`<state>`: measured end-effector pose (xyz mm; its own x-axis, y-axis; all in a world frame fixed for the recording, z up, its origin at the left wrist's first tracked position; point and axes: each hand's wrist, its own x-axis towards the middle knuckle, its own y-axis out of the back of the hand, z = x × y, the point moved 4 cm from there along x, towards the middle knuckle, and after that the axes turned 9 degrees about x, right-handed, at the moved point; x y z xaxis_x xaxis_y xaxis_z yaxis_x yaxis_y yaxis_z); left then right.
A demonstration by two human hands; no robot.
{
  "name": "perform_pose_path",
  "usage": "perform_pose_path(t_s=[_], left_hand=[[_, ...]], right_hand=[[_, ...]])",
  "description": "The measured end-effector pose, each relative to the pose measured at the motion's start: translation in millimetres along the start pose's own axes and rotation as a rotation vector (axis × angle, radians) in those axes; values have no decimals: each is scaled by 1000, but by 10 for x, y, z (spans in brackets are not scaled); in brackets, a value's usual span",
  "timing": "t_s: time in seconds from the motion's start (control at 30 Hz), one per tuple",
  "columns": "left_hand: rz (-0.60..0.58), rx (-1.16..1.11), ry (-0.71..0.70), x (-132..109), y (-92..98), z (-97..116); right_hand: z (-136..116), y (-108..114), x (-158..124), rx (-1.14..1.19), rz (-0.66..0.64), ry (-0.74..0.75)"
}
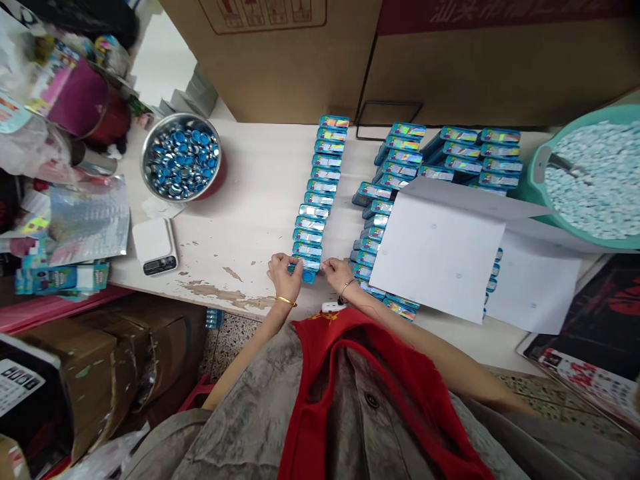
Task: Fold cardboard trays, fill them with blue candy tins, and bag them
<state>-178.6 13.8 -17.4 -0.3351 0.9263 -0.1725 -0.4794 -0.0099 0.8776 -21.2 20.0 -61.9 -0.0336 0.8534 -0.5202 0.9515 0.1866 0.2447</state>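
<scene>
A long row of small blue tins (pixel 320 187) with shiny lids runs away from me across the white table (pixel 260 173). My left hand (pixel 284 272) and my right hand (pixel 338 273) both grip the nearest blue tin (pixel 306 269) at the row's front end, fingers curled on its two sides. A gold bangle is on my left wrist and a thin bracelet on my right.
More blue tins (pixel 440 157) lie in rows to the right, partly under white paper sheets (pixel 440 250). A steel bowl of blue caps (pixel 181 159) and a small scale (pixel 154 245) sit left. A teal basin of white pieces (pixel 590 177) is right; cardboard boxes (pixel 370 60) stand behind.
</scene>
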Motion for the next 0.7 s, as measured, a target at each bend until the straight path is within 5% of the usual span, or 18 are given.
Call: perform_pose_path(t_s=[0.13, 0.3, 0.4, 0.5, 0.6, 0.67, 0.7], left_hand=[[11, -74, 136, 57, -61, -151], [-221, -334, 379, 192, -260, -410], [-273, -338, 328, 223, -252, -453], [-164, -201, 156, 270, -81, -362], [31, -116, -34, 426, 136, -47], [54, -191, -136, 601, 190, 342], [28, -252, -190, 705, 177, 595]], right_hand=[[15, -8, -2, -71, -17, -7], [-27, -64, 1, -170, -95, 14], [-115, -177, 1, -239, -154, 31], [-275, -194, 16, -312, -201, 48], [-532, 160, 114, -367, -193, 94], [-765, 706, 231, -395, -72, 191], [-914, 1073, 286, -419, 98, 320]])
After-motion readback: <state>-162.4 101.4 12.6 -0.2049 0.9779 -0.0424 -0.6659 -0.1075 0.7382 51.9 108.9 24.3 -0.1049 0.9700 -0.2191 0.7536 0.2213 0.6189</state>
